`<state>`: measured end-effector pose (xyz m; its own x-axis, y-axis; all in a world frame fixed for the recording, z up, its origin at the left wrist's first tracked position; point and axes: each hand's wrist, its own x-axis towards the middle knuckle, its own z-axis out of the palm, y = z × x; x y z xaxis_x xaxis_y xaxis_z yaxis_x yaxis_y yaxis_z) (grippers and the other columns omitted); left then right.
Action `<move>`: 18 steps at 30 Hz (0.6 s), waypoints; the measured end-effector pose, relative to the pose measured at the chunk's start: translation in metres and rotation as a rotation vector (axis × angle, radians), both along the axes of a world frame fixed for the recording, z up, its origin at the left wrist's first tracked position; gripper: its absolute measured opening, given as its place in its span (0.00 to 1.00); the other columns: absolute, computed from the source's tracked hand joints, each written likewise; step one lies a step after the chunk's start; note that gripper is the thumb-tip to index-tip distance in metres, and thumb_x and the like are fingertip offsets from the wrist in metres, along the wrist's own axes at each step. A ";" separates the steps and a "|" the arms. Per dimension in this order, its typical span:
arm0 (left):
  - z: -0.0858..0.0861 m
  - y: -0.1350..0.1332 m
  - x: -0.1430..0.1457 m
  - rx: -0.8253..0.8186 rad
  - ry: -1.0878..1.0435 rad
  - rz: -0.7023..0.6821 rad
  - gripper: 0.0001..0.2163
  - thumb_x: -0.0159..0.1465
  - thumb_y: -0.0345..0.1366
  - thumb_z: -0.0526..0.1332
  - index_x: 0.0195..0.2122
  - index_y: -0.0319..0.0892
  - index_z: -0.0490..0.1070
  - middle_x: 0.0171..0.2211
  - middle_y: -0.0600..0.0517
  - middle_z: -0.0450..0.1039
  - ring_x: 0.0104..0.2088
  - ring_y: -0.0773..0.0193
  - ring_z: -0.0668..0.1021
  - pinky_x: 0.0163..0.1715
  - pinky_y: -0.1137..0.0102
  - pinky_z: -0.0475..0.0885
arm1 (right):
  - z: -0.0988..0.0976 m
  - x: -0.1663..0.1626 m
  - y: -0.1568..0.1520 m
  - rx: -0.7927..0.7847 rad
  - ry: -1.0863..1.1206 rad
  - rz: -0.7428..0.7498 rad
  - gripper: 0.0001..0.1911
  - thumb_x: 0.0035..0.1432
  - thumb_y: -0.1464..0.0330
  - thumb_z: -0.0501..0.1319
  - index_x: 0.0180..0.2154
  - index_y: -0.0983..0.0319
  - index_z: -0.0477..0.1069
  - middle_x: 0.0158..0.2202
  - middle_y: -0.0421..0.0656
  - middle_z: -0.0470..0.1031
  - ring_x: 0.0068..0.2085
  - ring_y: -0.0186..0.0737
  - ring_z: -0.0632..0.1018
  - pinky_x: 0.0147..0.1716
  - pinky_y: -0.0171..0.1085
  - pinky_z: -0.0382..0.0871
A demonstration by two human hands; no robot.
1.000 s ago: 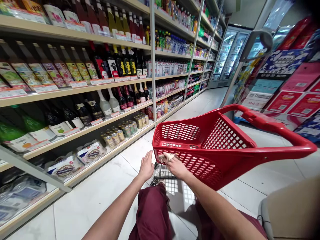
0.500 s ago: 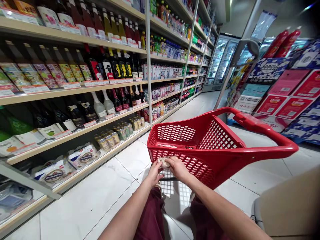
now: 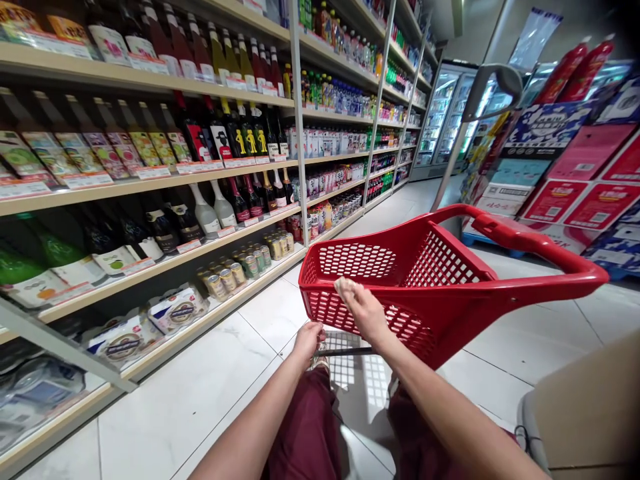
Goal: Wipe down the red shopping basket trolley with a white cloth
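Note:
A red plastic trolley basket stands tilted in front of me on a metal frame. My right hand rests on the basket's near rim, its fingers closed on a small pale cloth pressed against the red mesh wall. My left hand sits lower, under the basket's near corner by the frame, with its fingers curled; whether they hold anything is hidden. The basket's long red handle reaches out to the right. My knees in maroon trousers show below.
Shelves of wine bottles and cans line the left side of the aisle. Stacked red and blue cartons stand at the right, glass-door fridges at the far end. A beige object fills the lower right corner.
My right hand has moved the cloth from the basket's lower wall up to its near rim. My left hand came in to the cloth, then dropped back under the corner.

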<state>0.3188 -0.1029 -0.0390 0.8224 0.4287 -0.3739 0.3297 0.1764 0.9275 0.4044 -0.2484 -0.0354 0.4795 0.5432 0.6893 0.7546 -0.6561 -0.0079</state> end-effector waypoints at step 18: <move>0.049 -0.076 0.043 0.755 -0.332 -0.279 0.13 0.52 0.24 0.53 0.36 0.43 0.68 0.39 0.52 0.71 0.43 0.64 0.72 0.47 0.67 0.64 | -0.011 0.004 -0.105 -0.025 -0.076 -0.188 0.14 0.59 0.68 0.50 0.44 0.55 0.70 0.38 0.43 0.71 0.36 0.33 0.70 0.36 0.32 0.59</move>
<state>0.3618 -0.1785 0.0103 0.9504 0.2321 0.2072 -0.0393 -0.5711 0.8199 0.4080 -0.3539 -0.0461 0.5210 0.4662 0.7150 0.6167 -0.7848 0.0624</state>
